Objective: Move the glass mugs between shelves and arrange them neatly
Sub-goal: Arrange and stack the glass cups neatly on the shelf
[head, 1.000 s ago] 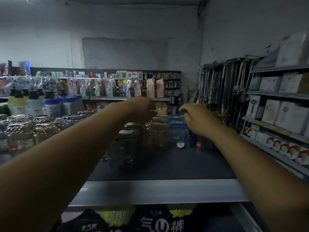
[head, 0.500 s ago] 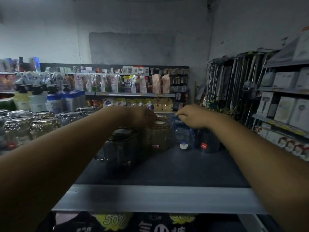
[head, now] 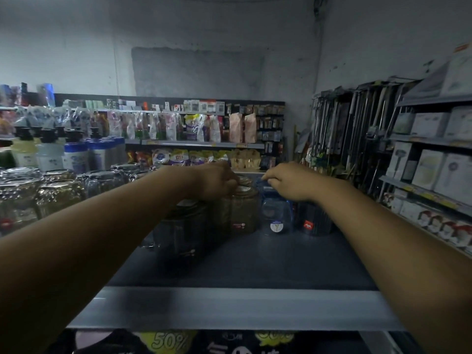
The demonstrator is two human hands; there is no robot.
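Stickered amber glass mug (head: 242,213) gripped by the left hand (head: 217,182); right hand (head: 291,181) pinches the translucent blue mug (head: 275,215)

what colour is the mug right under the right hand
Translucent blue mug, seen in the head view, with the right hand at its rim.

Pretty dim shop aisle. The person's got both arms stretched over a dark shelf (head: 255,267) toward its back edge, where four glass mugs stand close together. There's a smoky mug (head: 184,226) a bit nearer the front, then an amber mug (head: 242,213), a blue mug (head: 275,215) and a dark mug (head: 315,221) nearest the right edge. The left hand (head: 217,182) is curled over the amber mug's top and the right hand (head: 291,181) pinches the blue mug's rim. Clear mugs (head: 58,195) crowd the left side, with pump bottles (head: 74,154) behind them. White boxes (head: 431,169) fill the racks on the right.
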